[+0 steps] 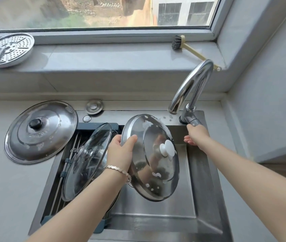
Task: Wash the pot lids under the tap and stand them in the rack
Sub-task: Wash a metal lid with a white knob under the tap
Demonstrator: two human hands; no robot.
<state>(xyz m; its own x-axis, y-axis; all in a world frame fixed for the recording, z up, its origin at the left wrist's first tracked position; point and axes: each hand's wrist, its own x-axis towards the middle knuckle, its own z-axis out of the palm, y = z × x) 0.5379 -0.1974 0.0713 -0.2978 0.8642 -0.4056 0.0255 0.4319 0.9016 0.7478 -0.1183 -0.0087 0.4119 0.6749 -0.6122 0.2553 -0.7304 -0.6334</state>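
Two hands are at work over the sink (203,189). The left hand (121,151), a bracelet (118,171) on its wrist, grips the left rim of a steel lid (147,173): the thumb lies across the top face and the fingers are hidden behind. This lid has a white knob (167,148), is flecked with foam, and hangs tilted above the basin, its upper edge just below and left of the spout of the tap (191,84). The right hand (197,135) reaches to the end of the tap lever (192,121) and touches it. Its fingers point left beneath the lever, but whether they close round it cannot be told.

Just left of the held lid, a glass lid (86,163) stands leaning in the rack (63,173), which fills the left part of the sink. On the tabletop (7,198) further left, a larger steel lid with a black knob (41,131) lies flat, its edge reaching over the sink rim. On the window sill (103,58) lie a perforated steamer plate (13,48) at the far left and a brush (179,43) at the right.
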